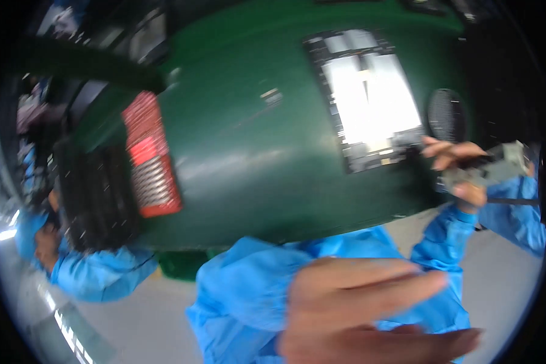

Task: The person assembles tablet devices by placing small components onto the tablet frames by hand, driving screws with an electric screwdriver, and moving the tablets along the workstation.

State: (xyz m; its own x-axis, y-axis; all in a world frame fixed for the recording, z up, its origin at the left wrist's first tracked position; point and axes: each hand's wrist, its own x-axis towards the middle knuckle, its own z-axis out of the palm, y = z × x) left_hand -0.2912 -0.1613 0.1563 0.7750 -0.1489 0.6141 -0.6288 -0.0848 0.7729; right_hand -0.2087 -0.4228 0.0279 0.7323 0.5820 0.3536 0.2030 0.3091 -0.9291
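Left hand (340, 309) cut off below, its fingers (400, 296) blurred

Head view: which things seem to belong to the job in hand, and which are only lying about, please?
Likely in the job:
blurred grey object, held in the right hand
flat white-and-black device, close to that hand

Probably just lying about:
red tray with silvery parts
black ridged object beside it
small piece
dark oval object

Assy. wkshop: green bench (236, 164), parts tray (162, 210), blue sleeves (100, 276)
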